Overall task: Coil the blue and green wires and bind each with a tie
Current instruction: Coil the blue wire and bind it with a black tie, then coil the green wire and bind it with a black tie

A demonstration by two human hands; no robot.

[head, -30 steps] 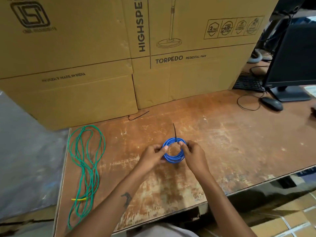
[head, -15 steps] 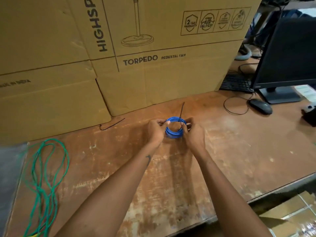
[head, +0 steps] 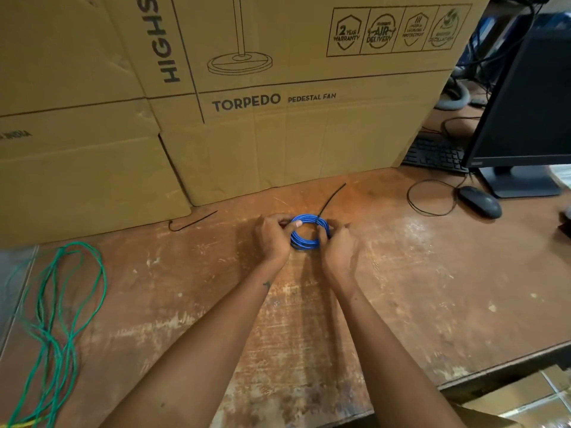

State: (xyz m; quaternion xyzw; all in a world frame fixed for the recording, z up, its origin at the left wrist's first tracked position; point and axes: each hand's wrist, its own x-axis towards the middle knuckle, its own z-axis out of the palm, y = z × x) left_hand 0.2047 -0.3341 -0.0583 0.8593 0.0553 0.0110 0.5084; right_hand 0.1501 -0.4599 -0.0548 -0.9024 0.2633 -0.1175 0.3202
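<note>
At far left on the worn table (head: 432,273) the green wire (head: 61,304) sprawls uncoiled; at centre the left hand (head: 273,239) and right hand (head: 338,251) pinch opposite sides of the blue wire coil (head: 306,231), its black tie (head: 332,197) trailing rightward. If either grip eases before the tie is snug, I judge the loops could spring apart

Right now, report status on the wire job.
Both hands, left and right, grip blue coil. Tie on coil, tail sticking up. Green wire loose, spare tie by the box. Nothing in the way.
</note>
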